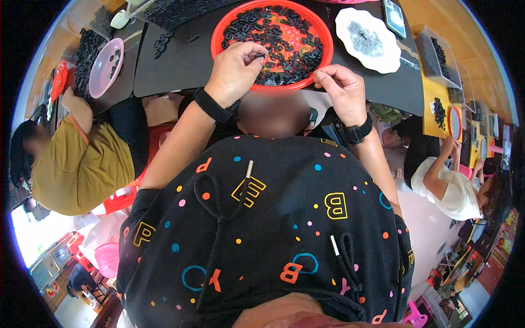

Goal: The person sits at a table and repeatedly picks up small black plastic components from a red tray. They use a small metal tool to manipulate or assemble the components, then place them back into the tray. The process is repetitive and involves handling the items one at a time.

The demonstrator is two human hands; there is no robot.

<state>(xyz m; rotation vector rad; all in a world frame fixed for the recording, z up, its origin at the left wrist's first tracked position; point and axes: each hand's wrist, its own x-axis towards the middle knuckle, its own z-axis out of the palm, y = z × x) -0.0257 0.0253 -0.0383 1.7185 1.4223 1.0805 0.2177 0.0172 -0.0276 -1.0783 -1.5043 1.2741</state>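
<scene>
My left hand (232,74) is closed over the near left part of a red round tray (329,38), with a small black plastic piece (260,56) pinched between thumb and fingertips. By the tray's near right rim, my right hand (345,92) is in a pinch; what its fingertips hold, if anything, is too small to make out. Many small black plastic parts (240,24) lie loose in the tray, some looking like rings or links. To the right, a white scalloped plate (343,23) bears a heap of thin, silvery, pin-like bits (365,41).
Several black parts (163,42) lie on the dark table (175,71) left of the tray. Farther left is a pink bowl (99,76) beside a co-worker in a mustard top (82,164). A clear bin (437,57) and another co-worker in white (451,188) are at right.
</scene>
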